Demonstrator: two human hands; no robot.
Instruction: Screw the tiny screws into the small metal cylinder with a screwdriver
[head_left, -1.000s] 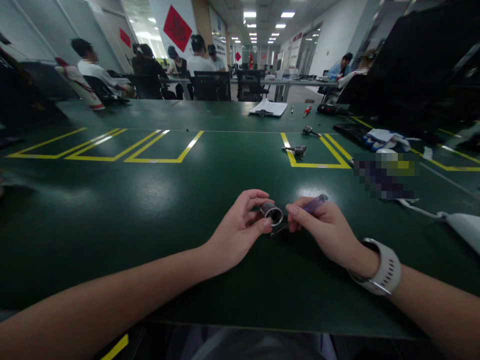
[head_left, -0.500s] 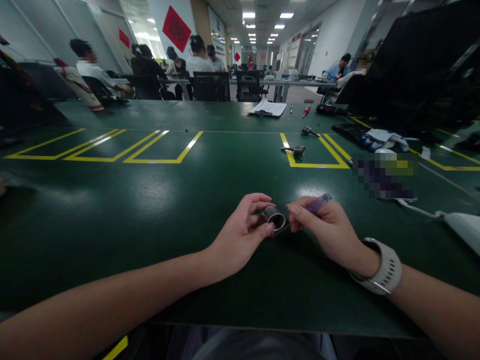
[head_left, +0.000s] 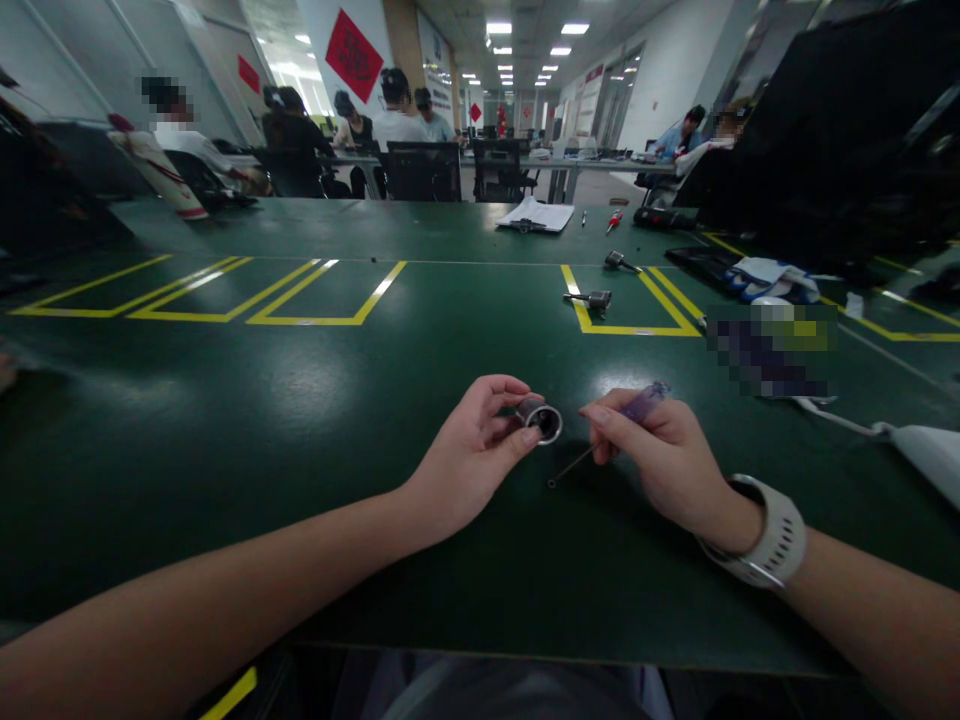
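Observation:
Between the thumb and fingers of my left hand [head_left: 480,450] is a short, hollow metal cylinder [head_left: 531,410], its open end turned toward me and to the right. My right hand [head_left: 652,450] is closed around the purple see-through handle of a screwdriver [head_left: 643,402]. The screwdriver's thin shaft slants down to the left, and its tip, which seems to carry something small and dark, is just below the cylinder and apart from it. A pale watch [head_left: 761,530] is on my right wrist.
Two dark metal parts with shafts [head_left: 598,301] [head_left: 619,261] lie on the green table [head_left: 300,400] near yellow tape. Farther back are a clipboard with papers [head_left: 536,215] and a red-handled tool [head_left: 614,221]. Gloves [head_left: 772,278] lie at right. People sit beyond.
The screwdriver tip has come away from the cylinder's mouth and dropped lower. My left hand has shifted slightly up and left with the cylinder, widening the gap between my hands.

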